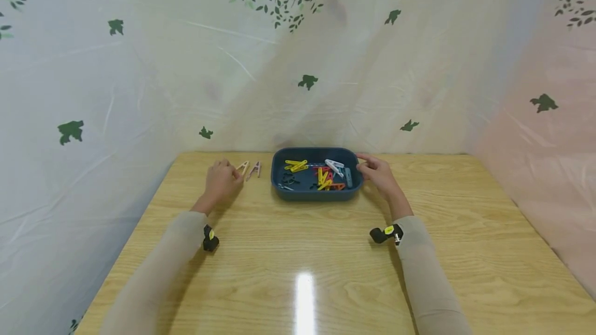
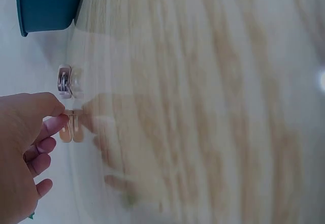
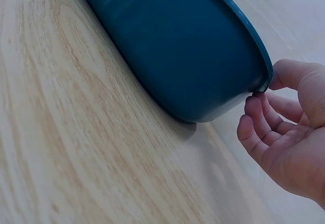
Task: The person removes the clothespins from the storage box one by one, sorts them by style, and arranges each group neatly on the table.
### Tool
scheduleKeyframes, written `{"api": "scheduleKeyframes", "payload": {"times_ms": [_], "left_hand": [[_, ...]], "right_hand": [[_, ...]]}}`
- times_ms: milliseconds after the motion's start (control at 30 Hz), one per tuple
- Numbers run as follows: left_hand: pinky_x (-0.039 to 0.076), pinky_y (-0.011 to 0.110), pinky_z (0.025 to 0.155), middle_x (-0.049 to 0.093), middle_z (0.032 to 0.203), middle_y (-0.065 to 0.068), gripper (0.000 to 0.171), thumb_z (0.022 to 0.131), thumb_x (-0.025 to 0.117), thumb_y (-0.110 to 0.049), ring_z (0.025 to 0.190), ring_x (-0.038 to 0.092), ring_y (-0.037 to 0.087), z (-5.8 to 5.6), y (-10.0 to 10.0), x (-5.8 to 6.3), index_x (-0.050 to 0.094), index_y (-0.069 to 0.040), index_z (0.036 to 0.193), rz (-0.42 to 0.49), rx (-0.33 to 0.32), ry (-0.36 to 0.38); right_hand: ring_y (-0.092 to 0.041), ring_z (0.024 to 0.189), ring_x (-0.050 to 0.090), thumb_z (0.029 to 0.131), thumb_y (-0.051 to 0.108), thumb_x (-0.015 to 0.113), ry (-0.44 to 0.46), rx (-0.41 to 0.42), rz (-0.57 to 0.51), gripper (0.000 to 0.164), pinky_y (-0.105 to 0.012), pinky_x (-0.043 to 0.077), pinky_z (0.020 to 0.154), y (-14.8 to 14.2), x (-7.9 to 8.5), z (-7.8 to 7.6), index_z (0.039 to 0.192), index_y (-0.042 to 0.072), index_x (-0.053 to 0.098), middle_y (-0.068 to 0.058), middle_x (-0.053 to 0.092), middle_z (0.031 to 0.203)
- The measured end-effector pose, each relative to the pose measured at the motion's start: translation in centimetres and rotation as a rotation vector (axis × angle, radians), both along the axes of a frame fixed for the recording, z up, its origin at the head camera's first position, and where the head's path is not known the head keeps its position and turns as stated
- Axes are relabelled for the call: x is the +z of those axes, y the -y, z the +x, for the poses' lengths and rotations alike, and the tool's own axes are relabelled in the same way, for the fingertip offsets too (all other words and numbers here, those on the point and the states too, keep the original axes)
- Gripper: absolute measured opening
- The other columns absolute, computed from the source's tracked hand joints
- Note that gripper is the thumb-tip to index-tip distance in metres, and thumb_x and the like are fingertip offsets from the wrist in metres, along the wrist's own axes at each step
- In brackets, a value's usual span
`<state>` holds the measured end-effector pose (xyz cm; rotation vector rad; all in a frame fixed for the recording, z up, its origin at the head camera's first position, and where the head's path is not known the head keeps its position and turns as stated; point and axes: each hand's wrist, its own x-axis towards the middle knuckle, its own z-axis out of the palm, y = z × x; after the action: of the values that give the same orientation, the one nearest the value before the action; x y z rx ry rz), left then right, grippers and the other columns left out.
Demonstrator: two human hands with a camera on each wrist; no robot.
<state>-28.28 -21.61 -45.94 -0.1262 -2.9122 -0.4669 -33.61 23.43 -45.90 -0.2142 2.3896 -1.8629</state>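
At the table's far left, my left hand point(image 1: 220, 182) pinches a pale yellow clothespin point(image 1: 243, 167) between thumb and forefinger; the left wrist view shows the clothespin point(image 2: 72, 127) low at the tabletop. Just right of it stands a pinkish-grey clothespin point(image 1: 255, 170), which no hand touches. My right hand point(image 1: 378, 173) holds the right end of a dark blue plastic basin point(image 1: 316, 196). In the right wrist view the thumb lies over the rim of the basin point(image 3: 193, 56) and fingertips are under it. Inside are yellow clothespins point(image 1: 296, 165), white clothespins point(image 1: 334, 166), and several red, orange, blue and dark ones.
The wooden table point(image 1: 279, 242) carries the basin near its back edge. A pale curtain point(image 1: 261, 97) with leaf prints hangs right behind and along both sides. A wrist camera point(image 1: 210, 239) sits on the left sleeve, another camera point(image 1: 386, 233) on the right.
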Motion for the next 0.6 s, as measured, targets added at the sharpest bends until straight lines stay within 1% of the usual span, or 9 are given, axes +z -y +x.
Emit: {"api": "scheduleKeyframes", "payload": {"times_ms": [133, 233, 333, 467, 500, 600], "left_hand": [[0.04, 0.048, 0.088, 0.06, 0.101, 0.017, 0.024, 0.094, 0.062, -0.021, 0.094, 0.048, 0.033, 0.1, -0.4, 0.0, 0.075, 0.0, 0.091, 0.044, 0.001, 0.021], [0.039, 0.047, 0.087, 0.059, 0.099, 0.016, 0.023, 0.093, 0.062, -0.021, 0.092, 0.047, 0.032, 0.1, -0.5, 0.0, 0.074, -0.001, 0.09, 0.058, -0.002, 0.019], [0.039, 0.045, 0.085, 0.059, 0.097, 0.015, 0.022, 0.092, 0.063, -0.02, 0.091, 0.046, 0.031, 0.1, -0.6, -0.2, 0.074, -0.001, 0.091, 0.067, -0.008, 0.009], [0.039, 0.044, 0.084, 0.059, 0.097, 0.015, 0.022, 0.091, 0.066, -0.022, 0.091, 0.046, 0.029, 0.1, -0.7, -0.4, 0.075, -0.002, 0.091, 0.083, -0.025, 0.006], [0.039, 0.044, 0.084, 0.059, 0.097, 0.014, 0.022, 0.091, 0.067, -0.023, 0.092, 0.047, 0.029, 0.1, -0.7, -0.4, 0.075, -0.002, 0.092, 0.088, -0.03, 0.007], [0.039, 0.045, 0.085, 0.06, 0.098, 0.015, 0.023, 0.092, 0.069, -0.025, 0.092, 0.047, 0.03, 0.2, -0.8, -0.4, 0.076, -0.003, 0.092, 0.091, -0.043, 0.008]], "right_hand": [[-0.006, 0.077, 0.054, 0.102, 0.013, 0.058, 0.011, 0.005, 0.012, 0.046, -0.025, 0.053, 0.075, 0.0, 0.1, 0.0, 0.147, 0.006, 0.053, 0.003, 0.061, 0.093], [-0.007, 0.077, 0.054, 0.102, 0.012, 0.057, 0.028, 0.012, 0.004, 0.047, -0.026, 0.053, 0.075, 0.0, 0.4, 0.1, 0.148, 0.006, 0.053, 0.0, 0.061, 0.096], [-0.009, 0.079, 0.055, 0.101, 0.009, 0.056, 0.046, 0.02, 0.006, 0.047, -0.026, 0.053, 0.075, 0.2, 1.3, 0.6, 0.148, 0.003, 0.052, -0.005, 0.061, 0.099], [-0.011, 0.082, 0.056, 0.101, 0.007, 0.055, 0.06, 0.021, 0.022, 0.047, -0.026, 0.054, 0.077, 0.7, 2.9, 1.7, 0.147, 0.001, 0.051, -0.008, 0.061, 0.101], [-0.011, 0.082, 0.056, 0.101, 0.007, 0.055, 0.059, 0.019, 0.024, 0.047, -0.026, 0.054, 0.077, 0.8, 3.2, 1.9, 0.147, 0.0, 0.051, -0.009, 0.061, 0.102], [-0.012, 0.082, 0.056, 0.101, 0.007, 0.055, 0.058, 0.018, 0.014, 0.046, -0.024, 0.053, 0.075, 0.8, 3.2, 2.0, 0.146, 0.0, 0.052, -0.009, 0.061, 0.102]]}}
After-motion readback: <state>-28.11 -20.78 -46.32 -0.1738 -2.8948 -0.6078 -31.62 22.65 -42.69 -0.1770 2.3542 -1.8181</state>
